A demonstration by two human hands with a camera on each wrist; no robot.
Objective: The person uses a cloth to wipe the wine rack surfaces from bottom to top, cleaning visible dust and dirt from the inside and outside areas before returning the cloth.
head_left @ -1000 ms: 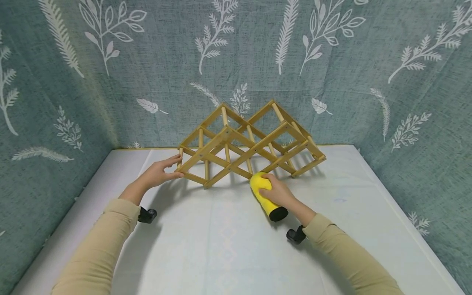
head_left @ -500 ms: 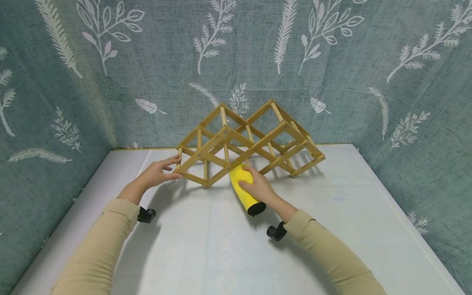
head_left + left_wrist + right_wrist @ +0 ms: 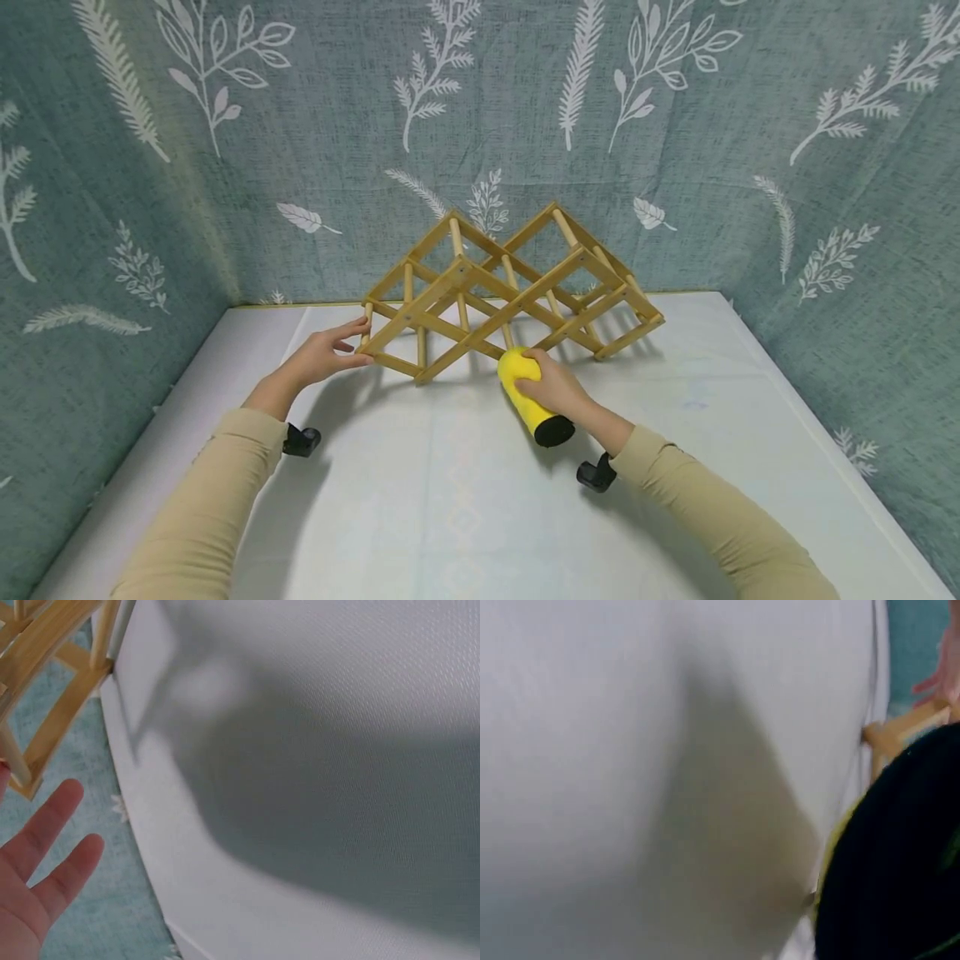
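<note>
In the head view, a wooden folding wine rack [image 3: 436, 292] of crossed slats and dowels stands near the back of the table. My left hand [image 3: 315, 360] holds its left end, fingers at the end dowel and thumb by the lower slat. Two of the hand's fingers stick out straight beside the rack in the left wrist view. My right hand [image 3: 561, 388] grips a soft yellow cylinder [image 3: 529, 412] with a black end, tilted, its far tip close to the rack's lower front. The black end [image 3: 885, 862] fills the right wrist view's lower right corner.
A white cloth covers the table [image 3: 375, 500]. Teal fabric walls [image 3: 337, 108] with white leaf prints rise behind and at both sides. Small black wrist cameras [image 3: 302, 442] hang under both forearms.
The right hand and yellow cylinder swung left along the rack's front, then came back right, ending slightly left of where they began. Left hand and rack stay in place.
</note>
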